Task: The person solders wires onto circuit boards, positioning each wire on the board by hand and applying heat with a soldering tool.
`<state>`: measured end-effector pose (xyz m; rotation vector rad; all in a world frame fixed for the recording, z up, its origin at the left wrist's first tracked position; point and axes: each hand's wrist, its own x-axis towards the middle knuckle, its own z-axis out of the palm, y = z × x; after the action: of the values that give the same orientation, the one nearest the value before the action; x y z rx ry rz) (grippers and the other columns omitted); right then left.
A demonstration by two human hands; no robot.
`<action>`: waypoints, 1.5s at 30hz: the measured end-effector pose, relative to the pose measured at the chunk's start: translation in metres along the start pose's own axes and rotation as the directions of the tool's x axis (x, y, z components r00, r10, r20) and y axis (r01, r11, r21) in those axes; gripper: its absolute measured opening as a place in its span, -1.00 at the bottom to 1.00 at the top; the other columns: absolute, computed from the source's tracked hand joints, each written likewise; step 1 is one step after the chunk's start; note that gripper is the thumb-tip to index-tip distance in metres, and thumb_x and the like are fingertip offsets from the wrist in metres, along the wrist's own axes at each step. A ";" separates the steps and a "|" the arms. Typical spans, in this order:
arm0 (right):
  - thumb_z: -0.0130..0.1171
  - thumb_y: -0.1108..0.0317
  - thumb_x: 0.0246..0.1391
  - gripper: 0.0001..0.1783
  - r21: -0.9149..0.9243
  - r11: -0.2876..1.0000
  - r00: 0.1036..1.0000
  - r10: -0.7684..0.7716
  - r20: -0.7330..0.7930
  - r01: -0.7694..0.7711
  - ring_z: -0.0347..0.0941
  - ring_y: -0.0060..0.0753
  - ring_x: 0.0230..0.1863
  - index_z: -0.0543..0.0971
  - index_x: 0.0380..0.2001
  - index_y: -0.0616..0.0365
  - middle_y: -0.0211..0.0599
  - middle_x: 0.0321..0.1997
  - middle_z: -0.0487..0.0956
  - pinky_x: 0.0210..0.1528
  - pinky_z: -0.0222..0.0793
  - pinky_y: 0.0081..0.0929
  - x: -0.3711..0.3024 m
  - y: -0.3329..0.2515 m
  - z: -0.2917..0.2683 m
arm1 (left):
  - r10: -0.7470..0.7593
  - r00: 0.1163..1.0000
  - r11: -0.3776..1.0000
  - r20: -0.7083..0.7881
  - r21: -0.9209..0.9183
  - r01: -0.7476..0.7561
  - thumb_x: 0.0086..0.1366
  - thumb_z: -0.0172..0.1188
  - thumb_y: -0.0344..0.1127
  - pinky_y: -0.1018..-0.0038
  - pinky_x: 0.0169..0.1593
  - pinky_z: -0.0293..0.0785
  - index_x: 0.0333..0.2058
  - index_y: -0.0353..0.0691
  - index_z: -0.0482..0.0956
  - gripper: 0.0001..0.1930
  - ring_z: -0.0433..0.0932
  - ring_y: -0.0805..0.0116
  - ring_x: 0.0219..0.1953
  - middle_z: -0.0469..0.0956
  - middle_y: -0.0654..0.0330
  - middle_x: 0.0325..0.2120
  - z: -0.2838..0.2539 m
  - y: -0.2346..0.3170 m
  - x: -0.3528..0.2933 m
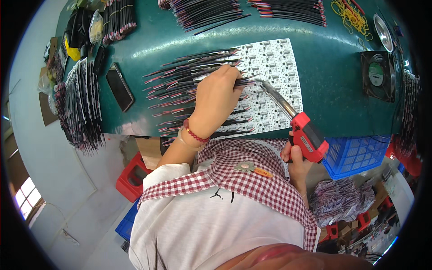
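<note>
My left hand (217,100) lies over the rows of wires, its fingers closed on a black-sheathed wire (243,83) whose stripped end points at the circuit board panel. My right hand (297,164), below the table's near edge, grips the handle of a red and black soldering gun (308,137). The gun's metal barrel slants up to the left, and its tip is at or very near the wire's end; contact is too small to tell. Under the wires lies the white circuit board panel (274,63) with dark printed patterns. Several black wires (173,93) with red and white ends lie across its left part.
A phone (120,87) lies left of the wires. Wire bundles (209,13) line the far side, near yellow rubber bands (351,18). A small black fan (377,75) and metal dish (383,32) stand right. Blue crates (355,157) sit below the green table (330,108).
</note>
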<state>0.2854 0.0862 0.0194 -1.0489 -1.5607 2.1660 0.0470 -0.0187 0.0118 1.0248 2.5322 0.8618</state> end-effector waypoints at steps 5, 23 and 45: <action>0.05 0.26 0.17 -0.59 -0.036 0.999 0.999 0.036 0.015 -0.036 0.22 -0.58 -0.66 0.37 -0.01 0.34 -0.33 -0.63 0.37 -0.57 0.23 -0.56 0.001 0.009 0.002 | -0.054 0.998 0.998 0.039 0.031 0.052 0.01 0.29 -0.37 0.29 -0.39 0.39 -0.49 -0.30 0.47 -0.82 0.50 0.06 -0.45 0.48 0.10 -0.52 0.003 0.000 0.003; 0.04 0.34 0.17 -0.73 -0.287 0.955 0.996 -0.051 0.072 0.070 0.23 -0.62 -0.65 0.41 -0.16 0.34 -0.36 -0.63 0.38 -0.56 0.19 -0.63 0.002 0.022 -0.002 | -0.017 0.999 0.997 0.040 0.078 0.014 0.02 0.22 -0.38 0.25 -0.39 0.39 -0.50 -0.30 0.45 -0.85 0.49 0.03 -0.45 0.47 0.07 -0.53 0.006 0.001 0.008; 0.04 0.33 0.17 -0.67 -0.239 0.971 0.998 0.030 0.056 -0.015 0.25 -0.63 -0.61 0.38 -0.08 0.34 -0.34 -0.56 0.41 -0.54 0.21 -0.62 -0.005 0.022 -0.004 | 0.039 0.992 0.988 0.119 0.143 -0.056 0.02 0.24 -0.36 0.24 -0.39 0.40 -0.42 -0.23 0.55 -0.87 0.51 0.07 -0.44 0.48 0.13 -0.48 -0.002 0.003 0.010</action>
<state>0.2957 0.0779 0.0010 -1.0843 -1.8828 2.0792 0.0399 -0.0109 0.0149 1.1481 2.5118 0.6168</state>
